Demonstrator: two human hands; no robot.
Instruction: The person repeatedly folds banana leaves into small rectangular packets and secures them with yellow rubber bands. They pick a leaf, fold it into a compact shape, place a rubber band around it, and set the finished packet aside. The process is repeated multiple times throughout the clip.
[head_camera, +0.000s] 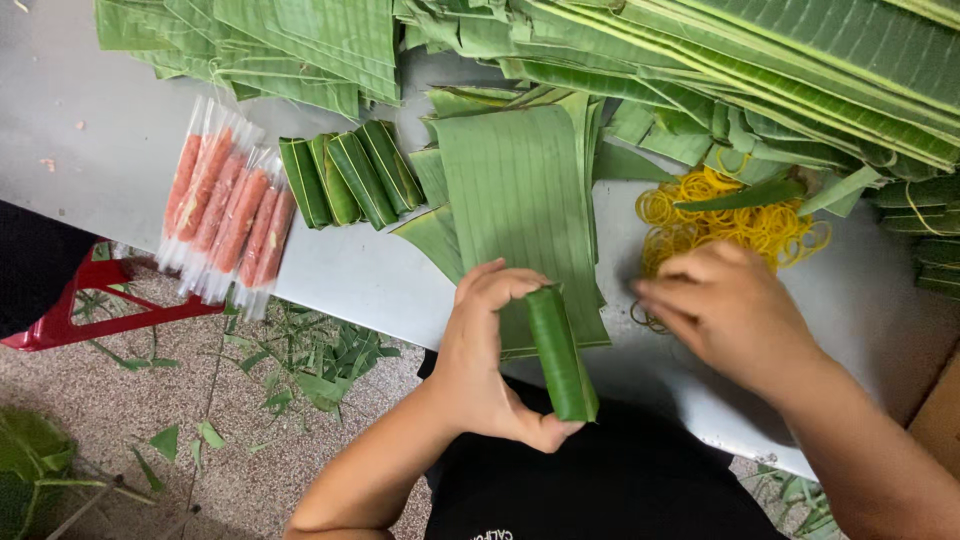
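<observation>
Left hand (490, 350) closed round green banana-leaf-wrapped roll (562, 352), held upright at grey worktop (120, 130) near edge. Right hand (715, 305) half-curled, empty, fingertips at heap of yellow rubber bands (735, 222). Wrapping seems done; binding likely follows, needing one band picked out. Four finished rolls (348, 180) lie towards left end.

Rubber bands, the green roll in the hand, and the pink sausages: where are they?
Rubber bands (745, 225): head view, middle of the yellow pile.
Green roll (560, 350): head view, mid-length of the leaf wrap.
Pink sausages (228, 208): head view, middle of the row.
</observation>
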